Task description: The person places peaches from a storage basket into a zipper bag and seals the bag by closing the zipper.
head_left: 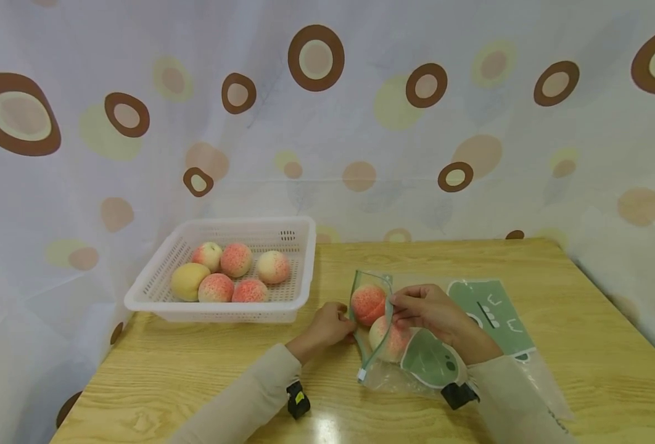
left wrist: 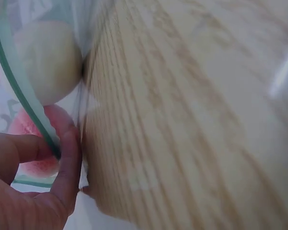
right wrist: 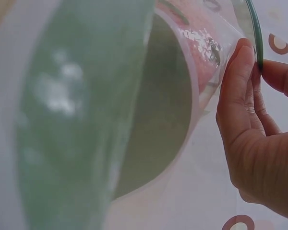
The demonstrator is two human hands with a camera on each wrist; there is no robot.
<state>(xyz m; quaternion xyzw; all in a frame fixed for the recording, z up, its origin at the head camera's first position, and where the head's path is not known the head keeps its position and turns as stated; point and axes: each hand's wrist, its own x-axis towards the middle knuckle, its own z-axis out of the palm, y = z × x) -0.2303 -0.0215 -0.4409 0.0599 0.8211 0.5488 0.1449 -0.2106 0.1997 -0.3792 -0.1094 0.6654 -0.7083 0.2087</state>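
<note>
A clear zip bag (head_left: 383, 376) with green printing lies on the table, its green-edged mouth held apart and facing left. Inside it are a red-pink peach (head_left: 368, 304) and a paler peach (head_left: 390, 339). My left hand (head_left: 330, 325) pinches the near-left edge of the mouth between thumb and fingers, as the left wrist view shows at the green strip (left wrist: 26, 103). On the opposite edge, my right hand (head_left: 430, 314) pinches the rim between thumb and fingertips. A white slider (head_left: 362, 374) sits at the mouth's lower corner.
Left of the bag stands a white plastic basket (head_left: 305, 271) holding several peaches (head_left: 236, 259) and a yellow fruit (head_left: 190, 282). The wooden table (head_left: 222, 364) meets a patterned curtain (head_left: 355, 123) at the back. Another green print (head_left: 494, 314) lies to the right.
</note>
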